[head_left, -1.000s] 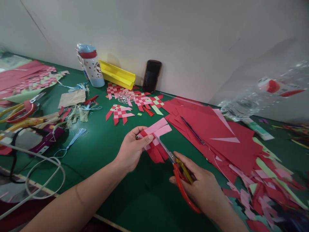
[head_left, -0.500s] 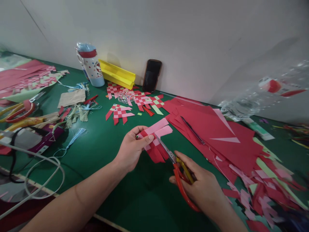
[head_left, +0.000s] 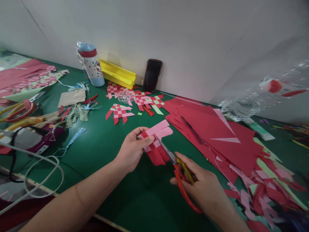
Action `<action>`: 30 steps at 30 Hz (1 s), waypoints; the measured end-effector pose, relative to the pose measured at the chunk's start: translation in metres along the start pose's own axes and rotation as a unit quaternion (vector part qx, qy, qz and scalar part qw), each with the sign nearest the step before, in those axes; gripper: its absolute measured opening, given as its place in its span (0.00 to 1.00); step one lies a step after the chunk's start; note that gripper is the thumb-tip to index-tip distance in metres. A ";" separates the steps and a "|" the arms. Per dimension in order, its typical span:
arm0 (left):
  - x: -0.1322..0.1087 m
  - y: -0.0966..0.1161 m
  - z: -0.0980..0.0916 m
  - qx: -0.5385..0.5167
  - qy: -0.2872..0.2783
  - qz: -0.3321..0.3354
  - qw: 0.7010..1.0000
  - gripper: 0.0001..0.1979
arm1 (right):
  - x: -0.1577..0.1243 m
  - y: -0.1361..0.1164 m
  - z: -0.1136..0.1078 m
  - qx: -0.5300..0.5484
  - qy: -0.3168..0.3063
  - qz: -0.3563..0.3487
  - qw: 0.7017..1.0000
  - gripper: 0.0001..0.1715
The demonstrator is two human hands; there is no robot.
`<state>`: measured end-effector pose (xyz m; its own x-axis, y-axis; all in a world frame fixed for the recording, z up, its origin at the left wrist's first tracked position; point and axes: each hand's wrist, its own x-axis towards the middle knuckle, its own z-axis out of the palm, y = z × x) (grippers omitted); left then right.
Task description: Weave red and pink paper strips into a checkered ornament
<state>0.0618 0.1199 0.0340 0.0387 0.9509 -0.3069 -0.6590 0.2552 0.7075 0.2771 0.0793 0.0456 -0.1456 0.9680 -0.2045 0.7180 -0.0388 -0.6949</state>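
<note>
My left hand (head_left: 135,145) pinches a woven piece of red and pink paper strips (head_left: 158,154) between thumb and fingers. Its pink strip ends point up and right, while the red ones hang lower. Scissors with red and yellow handles (head_left: 180,180) are in my right hand (head_left: 202,183), its fingers in the loops. The blade tips lie at the paper, close to my left thumb. Whether the blades are fully closed is hard to see. Beyond my left hand, finished-looking woven paper fish (head_left: 119,112) lie on the green table (head_left: 101,141).
Red paper sheets (head_left: 207,122) with a dark slim tool (head_left: 192,129) lie at right, near paper scraps (head_left: 267,193) and a plastic bottle (head_left: 251,93). A phone (head_left: 152,75), yellow holder (head_left: 117,74) and flask (head_left: 91,66) stand by the wall. Tassels (head_left: 77,135), scissors (head_left: 20,111) and cables (head_left: 43,158) are left.
The red strip ends have shifted slightly down and right. Both hands and the scissors have barely moved.
</note>
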 end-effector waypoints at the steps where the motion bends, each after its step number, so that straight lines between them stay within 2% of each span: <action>1: 0.000 0.000 0.000 -0.002 0.000 -0.002 1.000 0.18 | 0.000 0.000 0.000 0.004 -0.003 0.005 1.000 0.32; 12: -0.001 0.006 0.002 -0.017 0.029 -0.010 0.999 0.19 | 0.001 -0.001 0.000 -0.019 0.008 0.015 1.000 0.34; 19: -0.001 0.007 0.003 -0.037 0.028 -0.040 0.998 0.20 | 0.000 -0.004 0.002 0.049 -0.008 0.062 0.997 0.34; 22: -0.002 0.007 0.003 -0.036 0.026 -0.037 0.998 0.19 | 0.000 -0.005 0.000 0.040 -0.018 0.072 0.996 0.34; 27: -0.002 0.006 0.002 -0.035 0.027 -0.032 0.999 0.18 | 0.001 -0.005 -0.002 -0.017 -0.016 0.051 0.998 0.36; 30: 0.001 0.006 0.001 -0.030 0.029 -0.026 0.999 0.18 | 0.003 -0.001 -0.003 -0.054 -0.002 0.011 0.998 0.36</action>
<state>0.0584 0.1222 0.0385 0.0320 0.9247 -0.3794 -0.7018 0.2911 0.6502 0.2784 0.0828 0.0476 -0.1313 0.9661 -0.2221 0.7899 -0.0334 -0.6123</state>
